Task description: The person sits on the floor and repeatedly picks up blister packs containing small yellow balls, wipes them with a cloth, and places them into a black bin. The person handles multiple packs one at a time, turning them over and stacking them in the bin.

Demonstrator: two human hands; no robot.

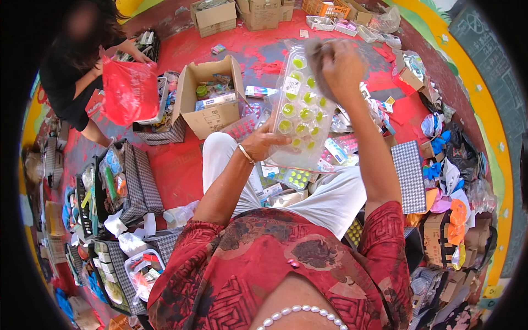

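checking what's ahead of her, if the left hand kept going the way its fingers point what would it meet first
The left hand already touches the clear plastic blister pack of yellow-green round items; that pack comes first, though depth is unclear.

We sat on a red painted floor (181, 165). At twelve o'clock an open brown cardboard box (210, 99) stood on it, with more closed cardboard boxes (258, 15) beyond. At nine o'clock lay black-and-white houndstooth fabric baskets (129, 179) full of small goods. At three o'clock a flat houndstooth panel (410, 175) lay among loose packets, and white plastic trays (320, 22) sat at one o'clock.
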